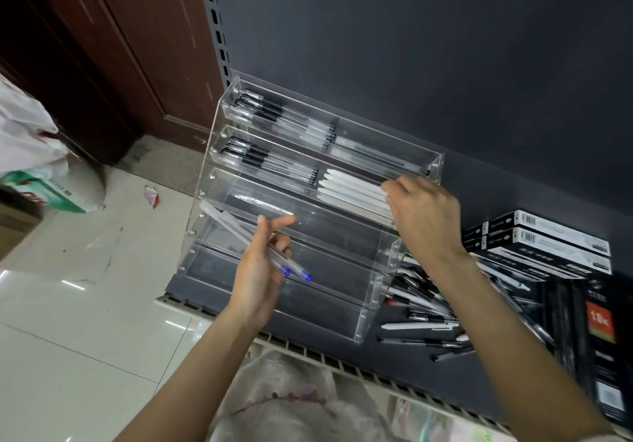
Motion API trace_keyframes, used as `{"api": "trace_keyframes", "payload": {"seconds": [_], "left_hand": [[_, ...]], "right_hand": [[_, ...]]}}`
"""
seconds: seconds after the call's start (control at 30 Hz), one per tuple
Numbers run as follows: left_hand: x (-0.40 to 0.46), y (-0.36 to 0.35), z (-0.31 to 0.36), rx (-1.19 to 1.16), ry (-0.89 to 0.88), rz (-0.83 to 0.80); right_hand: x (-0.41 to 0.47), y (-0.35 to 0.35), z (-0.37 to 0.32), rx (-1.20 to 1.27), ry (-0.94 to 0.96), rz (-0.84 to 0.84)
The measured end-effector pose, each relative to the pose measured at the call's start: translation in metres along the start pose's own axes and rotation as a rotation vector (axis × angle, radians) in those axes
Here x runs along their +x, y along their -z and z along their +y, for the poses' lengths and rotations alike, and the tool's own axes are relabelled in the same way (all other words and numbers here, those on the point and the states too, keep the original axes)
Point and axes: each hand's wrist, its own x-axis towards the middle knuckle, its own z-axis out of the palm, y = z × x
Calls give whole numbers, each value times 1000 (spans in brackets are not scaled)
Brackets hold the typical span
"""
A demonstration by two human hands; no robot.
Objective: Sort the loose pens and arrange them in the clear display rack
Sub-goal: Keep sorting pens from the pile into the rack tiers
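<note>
Pens (274, 153) already filled upper rack (363, 318) tiers; lower tiers stood bare. Left hand (258, 270) gripped two blue pens (253, 241); right hand (424, 215) pinched white pens (356, 191). Loose pile (424, 308) waited below its wrist.

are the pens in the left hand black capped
No, the two clear pens held in the left hand have blue ends, unlike the black-capped pens already in the display rack.

The right hand (424, 215) hides the white pens' (352, 189) right ends. Print on the black boxes (548, 239) is too blurred to read; the lower right box is cut off by the frame edge
</note>
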Motion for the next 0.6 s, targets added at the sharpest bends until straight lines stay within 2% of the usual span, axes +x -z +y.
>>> {"api": "trace_keyframes", "payload": {"seconds": [0.17,0.37,0.47,0.53,0.6], "left_hand": [[-2,0,0,13,25,-13],[-2,1,4,22,40,-10],[-3,5,6,25,42,-11],[-5,6,7,32,31,-14],[-8,6,10,55,13,-13]], "right_hand": [[-4,-5,1,-7,28,99],[-6,-6,-4,-52,61,64],[-6,-2,-8,-47,29,115],[-7,9,-13,42,5,189],[-12,27,-28,270,-6,206]]}}
